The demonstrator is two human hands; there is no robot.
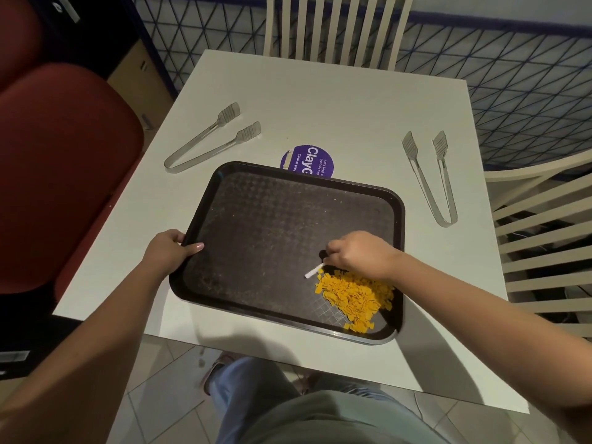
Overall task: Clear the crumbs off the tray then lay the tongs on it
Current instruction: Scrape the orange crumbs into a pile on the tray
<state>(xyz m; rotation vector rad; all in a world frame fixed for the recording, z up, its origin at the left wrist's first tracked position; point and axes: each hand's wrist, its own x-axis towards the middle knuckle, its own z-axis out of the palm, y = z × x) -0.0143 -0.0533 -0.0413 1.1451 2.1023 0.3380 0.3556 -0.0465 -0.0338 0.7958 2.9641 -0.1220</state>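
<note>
Two tongs point(248, 131) point(439, 144) flank the tray point(272, 225); left fingers point(195, 247) grip its rim, right fingers point(334, 251) pinch a brush point(314, 270).

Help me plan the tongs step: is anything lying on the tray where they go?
Yes: the heap of orange crumbs fills the near right corner of the black plastic tray, beside the right hand gripping a small brush. The rest is nearly bare.

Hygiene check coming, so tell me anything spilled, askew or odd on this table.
Orange crumbs lie heaped in the near right corner of the black tray, which sits skewed to the table edges and covers part of a purple sticker. Nothing looks damaged.
</note>
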